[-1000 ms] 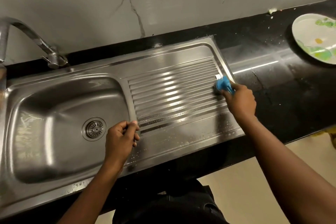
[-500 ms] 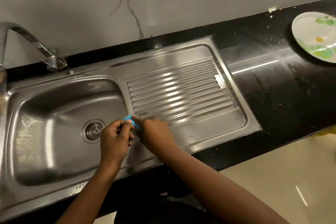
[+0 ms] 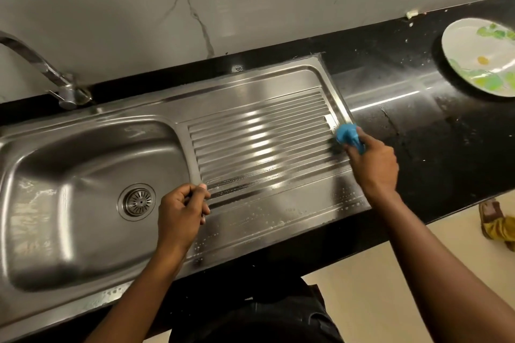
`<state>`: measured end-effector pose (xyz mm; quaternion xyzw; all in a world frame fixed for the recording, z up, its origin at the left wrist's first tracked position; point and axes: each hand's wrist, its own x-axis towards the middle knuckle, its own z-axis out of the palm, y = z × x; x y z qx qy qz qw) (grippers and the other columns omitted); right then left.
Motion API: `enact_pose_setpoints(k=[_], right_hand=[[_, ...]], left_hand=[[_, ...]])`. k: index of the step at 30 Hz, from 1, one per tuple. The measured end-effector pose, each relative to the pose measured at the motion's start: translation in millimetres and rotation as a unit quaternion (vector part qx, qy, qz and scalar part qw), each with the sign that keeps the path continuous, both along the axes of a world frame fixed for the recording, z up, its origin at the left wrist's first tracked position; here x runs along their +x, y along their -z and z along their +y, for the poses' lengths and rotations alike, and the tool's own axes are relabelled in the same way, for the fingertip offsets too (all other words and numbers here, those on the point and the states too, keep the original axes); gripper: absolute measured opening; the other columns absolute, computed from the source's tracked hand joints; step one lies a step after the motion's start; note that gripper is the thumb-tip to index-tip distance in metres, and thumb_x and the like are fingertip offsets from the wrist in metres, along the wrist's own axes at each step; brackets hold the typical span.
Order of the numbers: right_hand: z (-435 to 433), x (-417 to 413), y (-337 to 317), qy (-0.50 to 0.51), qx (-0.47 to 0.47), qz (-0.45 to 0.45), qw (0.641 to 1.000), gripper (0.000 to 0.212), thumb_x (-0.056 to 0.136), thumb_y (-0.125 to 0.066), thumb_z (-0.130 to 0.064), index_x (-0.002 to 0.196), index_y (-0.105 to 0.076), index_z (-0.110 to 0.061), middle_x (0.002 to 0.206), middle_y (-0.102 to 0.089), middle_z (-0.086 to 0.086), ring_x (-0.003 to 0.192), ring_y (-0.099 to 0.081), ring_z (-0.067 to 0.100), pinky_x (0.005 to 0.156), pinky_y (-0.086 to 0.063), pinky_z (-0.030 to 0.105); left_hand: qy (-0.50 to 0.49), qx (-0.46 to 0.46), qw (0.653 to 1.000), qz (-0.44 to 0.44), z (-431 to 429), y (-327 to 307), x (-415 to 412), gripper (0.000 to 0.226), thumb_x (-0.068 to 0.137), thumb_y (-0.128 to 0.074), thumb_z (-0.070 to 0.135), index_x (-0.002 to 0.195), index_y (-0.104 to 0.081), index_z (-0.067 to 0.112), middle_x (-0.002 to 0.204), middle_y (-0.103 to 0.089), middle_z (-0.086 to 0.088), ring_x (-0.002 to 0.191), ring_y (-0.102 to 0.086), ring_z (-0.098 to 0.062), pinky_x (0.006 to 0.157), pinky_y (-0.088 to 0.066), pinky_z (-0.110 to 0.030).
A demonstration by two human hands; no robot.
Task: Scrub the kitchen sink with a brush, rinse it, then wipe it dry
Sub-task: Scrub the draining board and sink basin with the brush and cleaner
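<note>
Head view: the steel sink (image 3: 69, 189) basin, left of the left hand (image 3: 181, 214), holds its drain strainer (image 3: 136, 201) and wet streaks. A white plate (image 3: 473, 44) with green and yellow marks sits on the black counter (image 3: 418, 133) beyond the right hand (image 3: 373, 167). The blue brush (image 3: 348, 135) is gripped in the right hand, pressed to the far end of the ribbed drainboard (image 3: 259, 142), well apart from the left hand, which rests at the basin's edge, fingers curled on nothing visible.

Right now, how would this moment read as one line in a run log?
step: scrubbing | right hand: grips blue brush on drainboard, right edge | left hand: curled, empty, on sink
</note>
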<state>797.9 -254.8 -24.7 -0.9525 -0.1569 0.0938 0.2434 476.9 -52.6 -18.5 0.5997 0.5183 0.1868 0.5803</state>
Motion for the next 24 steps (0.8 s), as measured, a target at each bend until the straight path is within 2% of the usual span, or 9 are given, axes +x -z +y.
enact_pose_setpoints(k=[3,5,7,9,13,16,19,21,24], right_hand=[[44,-40,18,-0.002,0.051,0.021,0.998,0.045,0.103,-0.064,-0.028,0.147,-0.057,-0.028,0.113,-0.075,0.009,0.087,-0.065,0.012,0.071,-0.05,0.025],[77,-82,24,-0.033,0.064,0.045,0.996,0.046,0.106,-0.058,-0.034,0.151,-0.05,-0.036,0.097,-0.075,0.001,0.073,-0.062,0.007,0.06,-0.043,0.018],[108,-127,24,-0.118,0.042,0.063,0.99,0.05,0.106,-0.056,-0.04,0.154,-0.042,-0.044,0.087,-0.071,-0.003,0.067,-0.061,0.007,0.056,-0.037,0.022],[138,-170,24,-0.221,0.0,0.059,0.974,0.055,0.106,-0.056,-0.039,0.158,-0.039,-0.041,0.099,-0.075,0.002,0.076,-0.065,0.016,0.062,-0.037,0.027],[166,-193,26,-0.327,-0.042,0.052,0.943,0.058,0.106,-0.055,-0.036,0.16,-0.033,-0.04,0.114,-0.073,0.008,0.096,-0.07,0.029,0.074,-0.051,0.036],[142,-145,20,-0.261,-0.038,0.052,0.963,0.053,0.102,-0.058,-0.046,0.153,-0.046,-0.042,0.116,-0.074,0.006,0.101,-0.07,0.029,0.081,-0.051,0.036],[94,-81,17,-0.163,-0.017,0.03,0.986,0.04,0.099,-0.064,-0.046,0.138,-0.063,-0.035,0.104,-0.077,0.0,0.081,-0.067,0.018,0.063,-0.049,0.027],[66,-39,10,-0.102,-0.021,0.013,0.995,0.037,0.101,-0.066,-0.038,0.135,-0.066,-0.025,0.108,-0.077,0.003,0.081,-0.064,0.015,0.058,-0.044,0.022],[52,-6,-1,-0.024,-0.022,0.009,0.999,0.038,0.1,-0.069,-0.028,0.136,-0.066,-0.017,0.118,-0.074,0.01,0.096,-0.07,0.025,0.076,-0.055,0.035]], left_hand=[[-0.009,0.006,1.0,0.004,1,-3,-3,0.029,0.103,-0.063,0.02,0.08,-0.072,0.005,0.064,-0.065,-0.018,0.052,-0.054,-0.022,0.052,-0.046,-0.029],[-0.015,0.007,1.0,0.007,2,-3,-6,0.029,0.103,-0.063,0.021,0.08,-0.072,0.005,0.063,-0.065,-0.018,0.052,-0.054,-0.021,0.052,-0.046,-0.029],[-0.019,0.006,1.0,0.008,3,-3,-7,0.029,0.103,-0.062,0.021,0.08,-0.072,0.006,0.062,-0.064,-0.016,0.052,-0.054,-0.02,0.051,-0.045,-0.029],[-0.024,0.01,1.0,0.013,2,-3,-7,0.029,0.104,-0.062,0.018,0.079,-0.071,0.006,0.06,-0.063,-0.015,0.051,-0.053,-0.02,0.051,-0.044,-0.028],[-0.033,0.012,0.999,0.014,2,-4,-7,0.03,0.103,-0.061,0.017,0.078,-0.07,0.006,0.057,-0.061,-0.011,0.049,-0.052,-0.018,0.05,-0.044,-0.028],[-0.031,0.01,0.999,0.009,4,-5,-7,0.03,0.103,-0.062,0.019,0.078,-0.071,0.007,0.059,-0.063,-0.011,0.05,-0.053,-0.019,0.051,-0.045,-0.029],[-0.027,0.01,1.0,0.008,4,-6,-10,0.03,0.103,-0.062,0.02,0.078,-0.071,0.007,0.06,-0.064,-0.011,0.05,-0.054,-0.02,0.052,-0.045,-0.03],[-0.027,0.009,1.0,0.007,3,-5,-12,0.029,0.103,-0.062,0.02,0.078,-0.071,0.007,0.06,-0.065,-0.011,0.05,-0.054,-0.019,0.053,-0.045,-0.03],[-0.023,0.009,1.0,0.006,2,-6,-16,0.03,0.103,-0.063,0.022,0.078,-0.071,0.009,0.061,-0.065,-0.013,0.051,-0.054,-0.019,0.053,-0.046,-0.031]])
